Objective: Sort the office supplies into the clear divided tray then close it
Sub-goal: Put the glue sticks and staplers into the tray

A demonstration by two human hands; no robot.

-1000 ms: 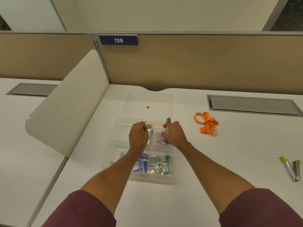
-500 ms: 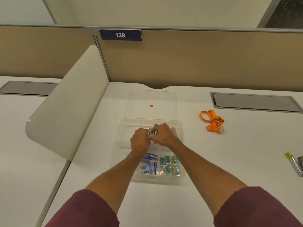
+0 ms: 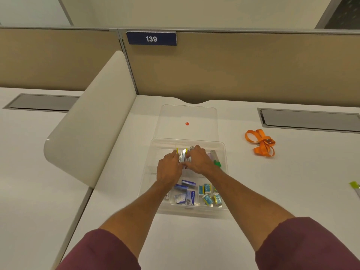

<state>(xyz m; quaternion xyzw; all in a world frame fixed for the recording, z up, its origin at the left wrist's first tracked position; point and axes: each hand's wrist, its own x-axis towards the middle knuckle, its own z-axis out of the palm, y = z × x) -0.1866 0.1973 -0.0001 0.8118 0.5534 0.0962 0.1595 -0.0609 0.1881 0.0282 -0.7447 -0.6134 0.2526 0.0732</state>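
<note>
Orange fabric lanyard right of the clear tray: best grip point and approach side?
Likely the bunched middle of the orange fabric lanyard, beside its small metal clip, pinched from straight above. It lies limp and flat on the white desk, loops splayed outward, so a side approach would just push it, and one loop alone would trail the rest.

Right of tray [image 3: 148,182]: open desk [image 3: 272,188], wide passage; lanyard [image 3: 260,143] lies far right. Left: tight, curved divider [image 3: 91,125] stands near tray. Far: open lid [image 3: 202,117] lies flat, partition [image 3: 243,69] behind it. Tray's far compartment crowded: left hand [image 3: 169,169] and right hand [image 3: 199,162] both grip staplers [image 3: 182,156] there. Near compartments hold small boxes [image 3: 207,194]; both forearms [image 3: 144,203] cross above them.
</note>
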